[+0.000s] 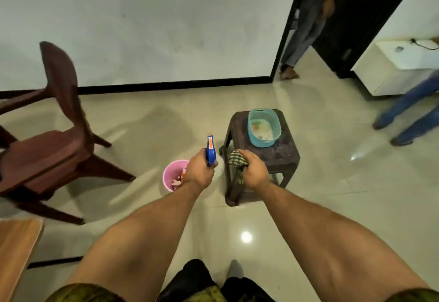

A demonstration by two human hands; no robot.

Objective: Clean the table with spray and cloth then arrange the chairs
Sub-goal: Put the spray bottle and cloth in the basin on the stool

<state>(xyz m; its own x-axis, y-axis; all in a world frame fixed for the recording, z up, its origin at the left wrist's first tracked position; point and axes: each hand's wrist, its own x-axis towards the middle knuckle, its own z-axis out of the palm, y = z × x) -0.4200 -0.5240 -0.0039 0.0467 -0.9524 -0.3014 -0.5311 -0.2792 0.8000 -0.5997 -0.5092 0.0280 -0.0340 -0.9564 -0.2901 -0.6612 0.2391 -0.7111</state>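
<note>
My left hand (200,171) grips a spray bottle (211,150) with a blue trigger head; its white body shows just below the hand. My right hand (253,171) holds a bunched green checked cloth (237,160) over the near left corner of a small dark brown stool (282,156). A dark red-brown plastic chair (47,149) stands on the floor at the left, its back toward the wall. A corner of a light wooden table (16,249) shows at the lower left edge.
A teal plastic basin (253,121) sits on the stool's far side. A pink bucket (167,175) with small items stands on the tiled floor under my left hand. One person's legs stand in the dark doorway (299,37), another's at the right (408,111). A white cabinet (392,68) is far right.
</note>
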